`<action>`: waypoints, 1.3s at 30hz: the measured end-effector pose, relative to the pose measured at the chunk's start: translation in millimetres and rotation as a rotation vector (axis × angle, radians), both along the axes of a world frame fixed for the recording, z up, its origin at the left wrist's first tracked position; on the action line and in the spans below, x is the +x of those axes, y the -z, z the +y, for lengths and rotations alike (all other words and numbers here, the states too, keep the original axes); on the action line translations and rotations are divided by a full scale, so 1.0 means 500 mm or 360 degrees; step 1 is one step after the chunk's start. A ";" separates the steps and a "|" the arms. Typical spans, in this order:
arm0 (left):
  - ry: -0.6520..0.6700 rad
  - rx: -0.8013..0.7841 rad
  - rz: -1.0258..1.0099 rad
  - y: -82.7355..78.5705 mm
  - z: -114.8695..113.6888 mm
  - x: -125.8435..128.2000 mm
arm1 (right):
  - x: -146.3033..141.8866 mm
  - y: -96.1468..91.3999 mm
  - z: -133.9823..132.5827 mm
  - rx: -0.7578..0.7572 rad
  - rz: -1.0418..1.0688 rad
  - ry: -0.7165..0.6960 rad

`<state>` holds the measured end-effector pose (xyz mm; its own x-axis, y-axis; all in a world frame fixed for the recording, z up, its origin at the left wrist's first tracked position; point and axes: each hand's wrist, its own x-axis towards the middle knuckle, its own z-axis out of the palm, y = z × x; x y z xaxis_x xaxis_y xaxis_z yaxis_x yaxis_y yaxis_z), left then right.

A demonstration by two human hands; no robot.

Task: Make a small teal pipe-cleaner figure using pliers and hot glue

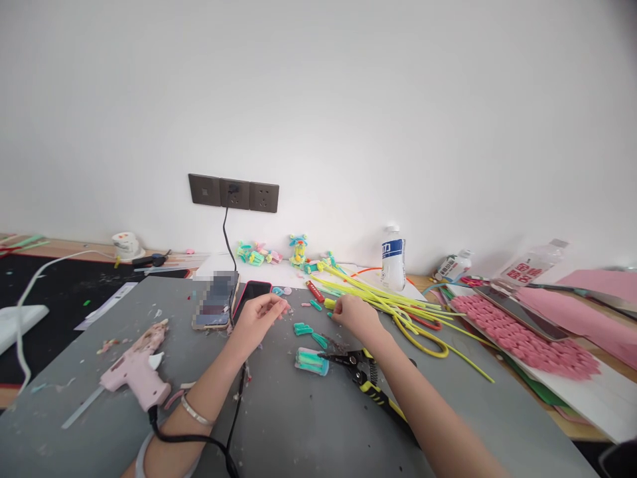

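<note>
My left hand is raised above the mat, its fingertips pinched together. Whatever they may hold is too small to tell, though a pinkish spot shows at the tips. Beside the yellow-green pipe cleaners, my right hand is closed with its fingers curled down to the mat; what is in them is hidden. Between and below the hands lie short teal pipe cleaner pieces and a teal and pink bundle. Black and yellow wire strippers touch that bundle and pass under my right forearm.
A pink glue gun lies on the left, its black cord running under my left arm. Two phones are behind my left hand. Small pipe cleaner figures and a water bottle stand along the wall. A pink woven mat is at right.
</note>
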<state>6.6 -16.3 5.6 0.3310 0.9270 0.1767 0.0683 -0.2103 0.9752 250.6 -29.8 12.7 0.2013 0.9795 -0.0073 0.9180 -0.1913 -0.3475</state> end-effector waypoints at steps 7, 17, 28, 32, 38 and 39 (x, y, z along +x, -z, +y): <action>0.0164 0.0035 0.0021 -0.004 -0.006 0.003 | -0.067 -0.066 -0.037 0.0105 0.0848 -0.0501; 0.0136 -0.0143 -0.0200 -0.017 -0.011 0.002 | -0.138 -0.074 -0.063 0.0206 0.1284 -0.0575; 0.0234 -0.0008 -0.0140 -0.020 -0.015 0.000 | -0.145 -0.083 -0.082 0.0426 0.0932 -0.0519; 0.0292 0.0013 -0.0114 -0.017 -0.014 0.000 | -0.147 -0.084 -0.086 0.0464 0.0908 -0.0559; 0.0326 0.0028 -0.0041 -0.018 -0.014 -0.002 | -0.147 -0.072 -0.082 0.0464 0.0930 -0.0551; 0.0320 0.0037 -0.0036 -0.018 -0.014 -0.001 | -0.147 -0.071 -0.081 0.0464 0.0925 -0.0558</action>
<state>6.1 -23.5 14.6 0.5045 0.8382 0.2070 0.0006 -0.2400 0.9708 177.1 -70.5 48.0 -0.0807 0.9642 0.2527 0.5605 0.2536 -0.7884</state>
